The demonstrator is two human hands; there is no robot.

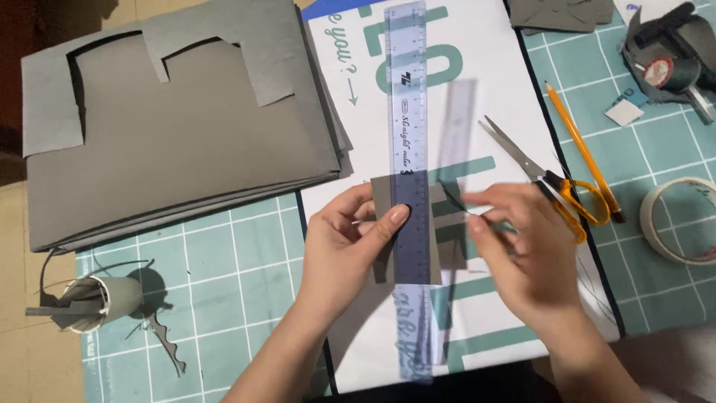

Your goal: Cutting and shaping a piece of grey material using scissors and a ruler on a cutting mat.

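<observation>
Pressing hand: left hand pins the clear ruler down, thumb flat on it, fingers closed over the grey card piece beneath.
Right hand: right hand is blurred; fingers pinched narrow, seemingly on a thin dark tool, though I cannot tell for sure.
Ruler axis: runs from 6 to 12 o'clock, its edge just at 9 o'clock of the right fingertips.
Nearer hand: left, touching.
Scissors: orange-handled scissors lie at 1 o'clock of the right hand.
Stack: grey sheets at 10 o'clock.
</observation>
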